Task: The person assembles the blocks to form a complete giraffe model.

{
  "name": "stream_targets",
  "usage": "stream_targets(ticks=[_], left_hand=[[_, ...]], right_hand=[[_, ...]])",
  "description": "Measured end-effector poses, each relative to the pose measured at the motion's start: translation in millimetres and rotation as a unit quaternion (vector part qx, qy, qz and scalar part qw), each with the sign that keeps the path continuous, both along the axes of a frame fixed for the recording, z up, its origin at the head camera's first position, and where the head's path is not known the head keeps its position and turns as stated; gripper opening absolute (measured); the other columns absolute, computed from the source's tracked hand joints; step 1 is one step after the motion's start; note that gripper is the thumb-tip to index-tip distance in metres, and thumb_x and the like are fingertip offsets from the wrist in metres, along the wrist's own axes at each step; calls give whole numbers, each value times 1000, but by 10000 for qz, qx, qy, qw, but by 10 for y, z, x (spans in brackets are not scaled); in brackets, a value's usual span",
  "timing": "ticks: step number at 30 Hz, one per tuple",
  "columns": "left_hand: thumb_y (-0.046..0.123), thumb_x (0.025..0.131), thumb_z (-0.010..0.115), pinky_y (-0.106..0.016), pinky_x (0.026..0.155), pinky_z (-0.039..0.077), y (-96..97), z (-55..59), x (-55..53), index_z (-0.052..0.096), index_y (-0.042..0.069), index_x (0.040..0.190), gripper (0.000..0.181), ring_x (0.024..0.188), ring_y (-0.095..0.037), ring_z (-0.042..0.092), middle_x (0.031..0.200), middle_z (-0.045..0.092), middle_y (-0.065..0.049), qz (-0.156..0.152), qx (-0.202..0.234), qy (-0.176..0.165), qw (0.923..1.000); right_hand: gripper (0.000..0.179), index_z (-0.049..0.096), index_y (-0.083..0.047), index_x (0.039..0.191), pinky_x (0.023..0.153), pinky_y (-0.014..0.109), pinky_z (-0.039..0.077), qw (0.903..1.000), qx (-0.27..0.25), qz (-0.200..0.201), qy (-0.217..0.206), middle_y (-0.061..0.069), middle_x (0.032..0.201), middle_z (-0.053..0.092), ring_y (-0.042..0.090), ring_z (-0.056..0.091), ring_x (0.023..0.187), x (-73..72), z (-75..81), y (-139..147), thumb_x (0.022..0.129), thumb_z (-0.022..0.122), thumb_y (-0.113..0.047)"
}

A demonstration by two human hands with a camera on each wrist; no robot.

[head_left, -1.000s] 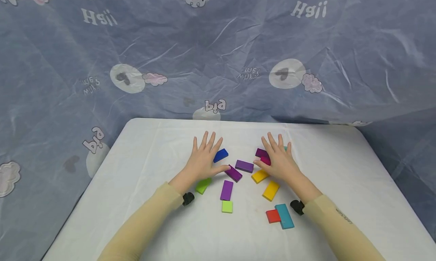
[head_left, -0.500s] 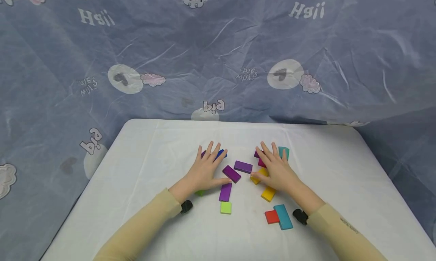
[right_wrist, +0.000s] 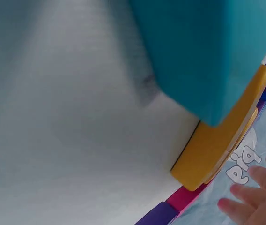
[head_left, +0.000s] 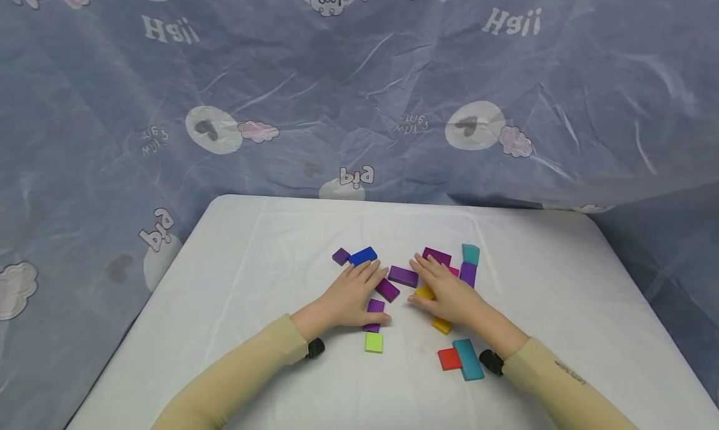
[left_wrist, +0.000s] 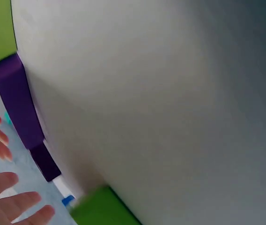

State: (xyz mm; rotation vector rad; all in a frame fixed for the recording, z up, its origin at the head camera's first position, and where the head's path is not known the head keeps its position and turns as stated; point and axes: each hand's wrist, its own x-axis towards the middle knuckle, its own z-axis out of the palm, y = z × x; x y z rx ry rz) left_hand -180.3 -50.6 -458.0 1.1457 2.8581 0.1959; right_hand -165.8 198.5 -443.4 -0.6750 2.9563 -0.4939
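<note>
A wrinkled grey-blue printed sheet (head_left: 101, 174) hangs beside and behind the smooth white counter (head_left: 241, 261). On the counter, left to right: a small dark-purple block (head_left: 340, 256) by a blue oblong block (head_left: 364, 255); the left hand (head_left: 349, 297), fingers extended and gripping nothing, partly covering a purple block (head_left: 375, 306) near a square lime block (head_left: 373, 342); a plum block (head_left: 387, 290) and a violet block (head_left: 403, 276), both straight-edged; the right hand (head_left: 449, 293), fingers likewise extended, over yellow blocks (head_left: 441, 326); a flat red block (head_left: 449, 359) touching a teal oblong (head_left: 469, 359).
</note>
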Motion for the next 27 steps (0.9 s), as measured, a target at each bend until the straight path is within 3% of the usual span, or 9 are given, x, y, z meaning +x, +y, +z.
stream_targets(ticks=[5,13,18,27], left_hand=[[68,86,58,-46,117,34,72,-38,13,34,7,153,93,146,-31,34,158,35,-14,11,-204,-101,9997],[51,88,63,-38,112,40,128,-85,-4,43,3,145,77,135,-26,44,145,47,-13,219,-126,-200,9995],[44,86,65,-32,102,46,136,-89,-11,49,3,138,68,119,-21,50,129,53,-9,253,-37,-162,9995],[48,87,69,-29,87,48,155,-75,-21,58,8,123,55,99,-15,51,109,57,-3,544,330,-344,9974]], right_hand=[[69,46,-7,147,103,54,45,9999,158,20,-31,17,154,42,39,44,138,-18,-18,-38,91,68,-41],[59,53,-4,141,103,49,47,9992,357,175,-108,17,145,53,36,52,132,-82,-9,-83,93,68,-33],[54,56,-2,138,102,48,48,9981,487,367,-46,17,140,57,35,55,129,-106,-5,-75,93,69,-29],[49,61,-2,132,98,45,51,9973,530,501,101,16,130,63,33,61,121,-179,-30,-63,91,71,-27]])
